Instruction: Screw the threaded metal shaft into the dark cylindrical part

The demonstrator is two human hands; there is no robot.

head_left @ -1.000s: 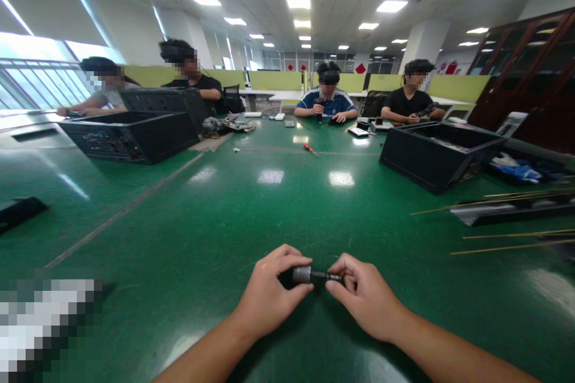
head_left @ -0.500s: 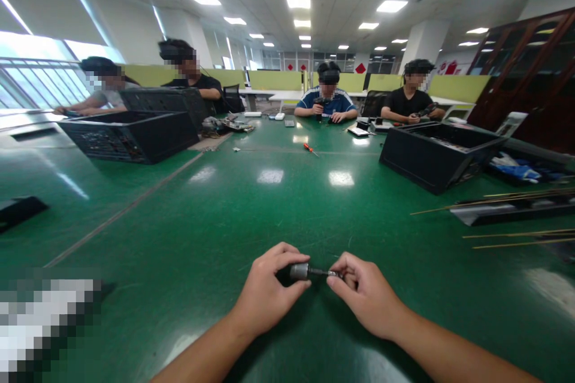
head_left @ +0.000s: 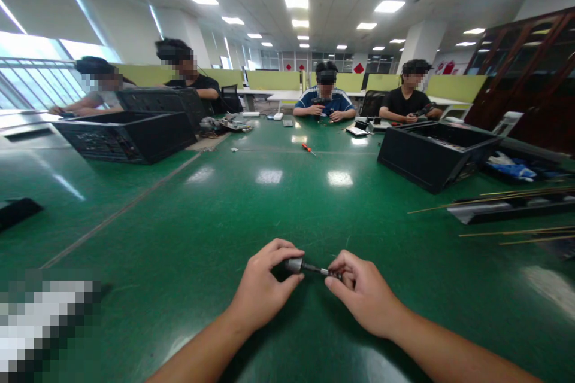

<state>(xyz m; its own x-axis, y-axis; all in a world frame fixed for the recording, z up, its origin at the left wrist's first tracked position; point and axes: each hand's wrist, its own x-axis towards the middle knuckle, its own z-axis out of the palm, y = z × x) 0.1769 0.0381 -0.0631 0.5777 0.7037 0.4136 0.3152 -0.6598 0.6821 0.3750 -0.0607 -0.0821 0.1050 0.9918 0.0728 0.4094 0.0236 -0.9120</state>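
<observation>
My left hand (head_left: 263, 287) is closed round a short dark-grey metal cylinder (head_left: 294, 265), held between thumb and fingertips. A thin dark shaft (head_left: 312, 267) runs from the cylinder's right end towards my other hand. At the shaft's far end, my right hand (head_left: 359, 293) pinches a small shiny metal piece (head_left: 324, 271), mostly hidden by the thumb and curled fingers. Both hands are just above the green tabletop (head_left: 287, 209), near its front. The exact kind of the cylinder and the small piece cannot be made out.
An orange screwdriver (head_left: 307, 148) lies farther back. Open black computer cases stand at left (head_left: 130, 137) and right (head_left: 435, 155). Thin yellowish rods (head_left: 516, 231) jut in from the right. Several co-workers sit around the table, including a person in a blue shirt (head_left: 324, 102).
My left hand and the cylinder have shifted slightly left, and more of the metal piece at the shaft's end shows. My right hand keeps its pinch. Across the table, a co-worker's hands have moved.
</observation>
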